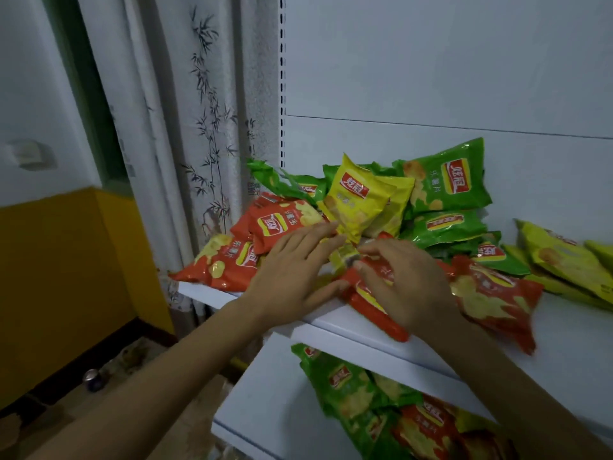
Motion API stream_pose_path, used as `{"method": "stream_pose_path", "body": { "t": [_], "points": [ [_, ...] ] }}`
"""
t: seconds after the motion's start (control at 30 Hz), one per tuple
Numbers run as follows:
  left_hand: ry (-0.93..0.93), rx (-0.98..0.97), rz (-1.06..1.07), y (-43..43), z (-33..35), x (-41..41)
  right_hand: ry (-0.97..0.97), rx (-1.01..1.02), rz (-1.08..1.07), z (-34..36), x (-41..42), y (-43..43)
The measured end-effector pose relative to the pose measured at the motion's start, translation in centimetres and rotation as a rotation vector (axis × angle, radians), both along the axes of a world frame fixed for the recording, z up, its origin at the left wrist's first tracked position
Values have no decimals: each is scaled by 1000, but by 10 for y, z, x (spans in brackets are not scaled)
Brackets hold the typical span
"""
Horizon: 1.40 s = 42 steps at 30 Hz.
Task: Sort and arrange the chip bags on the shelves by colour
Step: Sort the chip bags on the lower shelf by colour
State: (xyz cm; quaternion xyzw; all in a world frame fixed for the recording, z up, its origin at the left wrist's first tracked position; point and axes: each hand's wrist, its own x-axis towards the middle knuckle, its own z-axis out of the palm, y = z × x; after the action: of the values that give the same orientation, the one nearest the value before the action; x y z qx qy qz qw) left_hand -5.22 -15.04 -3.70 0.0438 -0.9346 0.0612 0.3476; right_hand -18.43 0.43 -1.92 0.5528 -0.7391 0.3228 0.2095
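Upper shelf (pixel 335 322): chip bags lying mixed. Red bags (pixel 278 224) piled at left end; yellow bag (pixel 355 197) propped upright mid-pile; green bags (pixel 444 185) stacked behind against the back panel; more yellow bags (pixel 560 260) flat at far right. Left hand (pixel 292 270) open, fingers straight, lying over the red pile, thumb touching the red bag (pixel 368 295) at the shelf's front edge. Right hand (pixel 408 280) on that red bag, fingers curled gripping it. Lower shelf (pixel 265 393): green and red bags jumbled together.
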Motion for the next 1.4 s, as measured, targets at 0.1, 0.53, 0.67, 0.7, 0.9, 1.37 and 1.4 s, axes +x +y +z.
{"method": "stream_pose_path", "body": {
  "t": [0.1,0.53,0.67,0.7,0.9,1.37,1.4],
  "points": [
    [41,-2,-14,-39,4,30,57,-2,-22,0,24,-41],
    [-179,225,-4,-137,-25,77,268,316,-209,-10,39,-158],
    [-172,259,-18,-142,-32,73,269,238,-186,-15,42,-163],
    [-172,265,-26,-143,-32,72,247,206,-169,-14,42,-163],
    [-190,276,-78,-143,-29,59,202,-31,-202,-8,42,-156],
    [-53,411,-197,-139,-29,49,225,-136,-139,-7,87,-124],
    [-34,411,-187,-140,-30,50,246,-101,-164,-14,90,-122]
  ]
}}
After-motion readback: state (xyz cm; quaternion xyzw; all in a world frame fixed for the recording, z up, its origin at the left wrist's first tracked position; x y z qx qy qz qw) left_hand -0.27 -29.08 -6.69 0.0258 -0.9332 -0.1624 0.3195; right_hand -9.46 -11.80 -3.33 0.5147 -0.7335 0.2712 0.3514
